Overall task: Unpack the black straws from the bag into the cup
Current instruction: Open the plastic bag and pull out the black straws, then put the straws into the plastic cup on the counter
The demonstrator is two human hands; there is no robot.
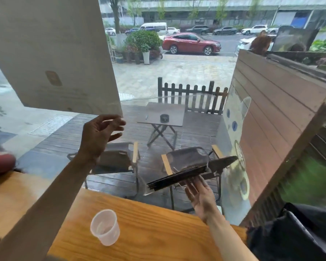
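Holding a flat bundle of black straws [177, 178] in a clear bag [188, 166], the right hand [200, 194] is raised past the far edge of the counter [149, 232], palm up, its fingers nearly straight under the bundle's near side. The bundle is tilted, its right end higher; the straws are too tightly packed to count. Whether the thumb pinches the bag cannot be told from this view.

One other hand, the left hand [100, 136], is lifted higher and well apart to the left, its fingers spread and lightly bent, gripping nothing.

One translucent plastic cup [105, 227] stands upright on the counter, near the middle, between the two forearms and closer to the near edge than the hands are; nothing is in it. Bare wood lies all around the cup.

At the counter's right end sits one black bag [299, 236], pressed to the edge. At the far left edge, a reddish rounded object [0, 162] shows partly, blurred.
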